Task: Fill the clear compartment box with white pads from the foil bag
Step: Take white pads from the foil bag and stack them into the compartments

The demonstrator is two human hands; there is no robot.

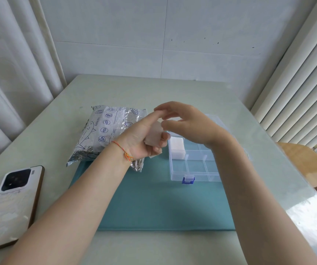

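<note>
While a phone [10,205] lies face down at the far left of the pale counter [58,134], a teal mat [153,203] is spread over the middle. The foil bag [104,131] is laid on the mat's far left corner, its long axis running from the near side away toward the wall, its crumpled mouth turned to the right. Just right of the bag, the left hand [144,138] is raised palm up, and a small stack of white pads [153,135] is gripped in its curled fingers, index finger stretched upward. The right hand [184,121] is held above the stack, thumb and fingers bent toward each other at a pad's top edge; whether they pinch it cannot be told through blur. Below the hands, the clear compartment box [192,163] is set open on the mat, long axis left to right, blue latch [188,180] facing the person. More pads [176,148] are stacked in its far left compartment.
</note>
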